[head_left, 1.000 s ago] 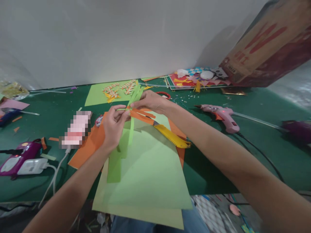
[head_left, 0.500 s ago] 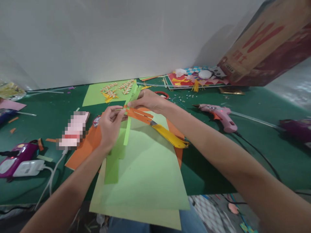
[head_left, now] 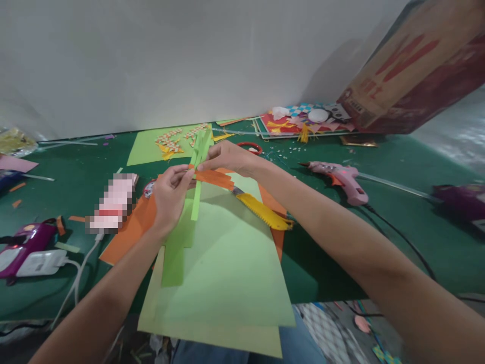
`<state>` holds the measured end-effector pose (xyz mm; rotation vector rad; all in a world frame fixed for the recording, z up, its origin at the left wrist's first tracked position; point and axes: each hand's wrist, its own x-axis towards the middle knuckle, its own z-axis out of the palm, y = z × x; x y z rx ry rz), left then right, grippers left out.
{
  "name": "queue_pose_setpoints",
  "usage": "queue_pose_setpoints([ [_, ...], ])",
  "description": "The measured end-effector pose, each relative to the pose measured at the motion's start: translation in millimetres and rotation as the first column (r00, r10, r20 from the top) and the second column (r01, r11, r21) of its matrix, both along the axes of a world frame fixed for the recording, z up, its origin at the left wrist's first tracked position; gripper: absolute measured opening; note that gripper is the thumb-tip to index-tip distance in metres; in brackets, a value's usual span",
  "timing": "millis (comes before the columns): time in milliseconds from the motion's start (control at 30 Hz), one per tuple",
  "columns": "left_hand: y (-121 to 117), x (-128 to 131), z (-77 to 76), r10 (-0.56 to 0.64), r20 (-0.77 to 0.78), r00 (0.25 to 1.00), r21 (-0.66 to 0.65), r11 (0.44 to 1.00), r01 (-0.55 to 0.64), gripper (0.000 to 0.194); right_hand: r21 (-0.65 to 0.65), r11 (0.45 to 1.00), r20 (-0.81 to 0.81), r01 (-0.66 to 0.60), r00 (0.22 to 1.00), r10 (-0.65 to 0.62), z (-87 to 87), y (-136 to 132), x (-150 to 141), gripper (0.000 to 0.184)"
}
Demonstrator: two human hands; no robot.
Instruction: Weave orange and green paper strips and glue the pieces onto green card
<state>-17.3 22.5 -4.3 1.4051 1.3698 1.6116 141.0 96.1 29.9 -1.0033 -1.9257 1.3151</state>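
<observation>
Green paper strips (head_left: 197, 202) and orange paper strips (head_left: 215, 179) cross each other between my two hands. My left hand (head_left: 172, 194) pinches the crossing from the left, thumb against fingers. From the right, my right hand (head_left: 223, 155) closes its fingertips on the green strips near the same crossing; part of the weave is hidden by the fingers. Below the hands lie large light green paper sheets (head_left: 231, 273), with darker green paper pieces (head_left: 173, 263) on them. A yellow utility knife (head_left: 263, 210) rests on the sheets, its blade end by the orange strips.
A pink hot glue gun (head_left: 343, 179) lies to the right, its cord trailing forward. A blurred-out phone (head_left: 115, 202) and a purple power strip (head_left: 28, 245) are at left. Woven pieces (head_left: 170, 141) lie behind my hands. A paper bag (head_left: 405, 71) stands back right.
The orange strips have drawn closer together, and the green strips above the crossing have shifted between my fingers. Both hands keep their pinch in nearly the same place.
</observation>
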Motion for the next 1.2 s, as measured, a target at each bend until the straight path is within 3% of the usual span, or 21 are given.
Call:
queue_pose_setpoints([
  [467, 2.2, -2.9, -3.3, -0.054, 0.038, 0.998, -0.042, 0.998, 0.056, 0.017, -0.011, 1.000, 0.027, -0.012, 1.000, 0.012, 0.7, -0.5, 0.4, 0.041],
  [867, 4.4, -2.8, -5.5, -0.045, 0.042, 0.998, -0.050, 0.998, 0.047, 0.022, -0.047, 0.998, -0.027, -0.035, 0.999, 0.034, -4.3, 2.7, 0.1, 0.033],
  [1200, 5.8, -4.6, -7.6, -0.062, 0.047, 0.997, -0.065, 0.996, 0.065, 0.024, -0.006, 1.000, 0.075, 0.002, 0.997, -0.001, 3.5, -2.1, 3.1, 0.027],
])
